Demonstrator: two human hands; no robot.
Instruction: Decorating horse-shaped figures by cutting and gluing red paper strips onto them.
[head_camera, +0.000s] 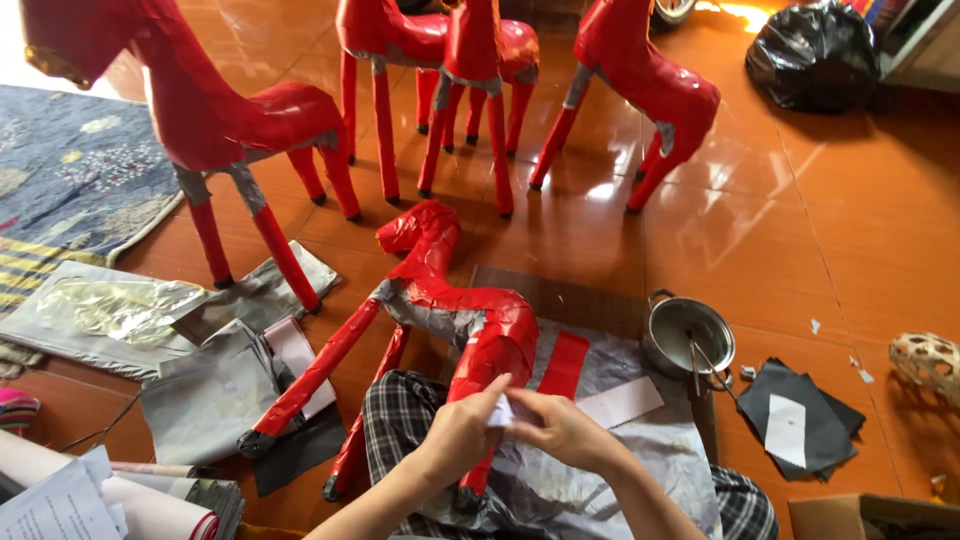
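Horse on lap: a red paper horse (455, 310) lies on its side across the person's checked trousers (400, 415), long axis running from head at upper left to rump at lower right; legs point down-left.
Paper piece: a small white scrap (500, 412) sits beside the hind leg, mostly covered by fingers.
Left hand: left hand (462, 428) is pinched on the scrap.
Right hand: right hand (560, 428) is pinched on the same scrap; both hands touch.
Hidden parts: hind hoof is behind the left wrist; forearms are cut off by the bottom edge.
Surroundings: standing red horses (470, 60) behind; metal pot (688, 335) to the right; black bag (815, 55) far right.
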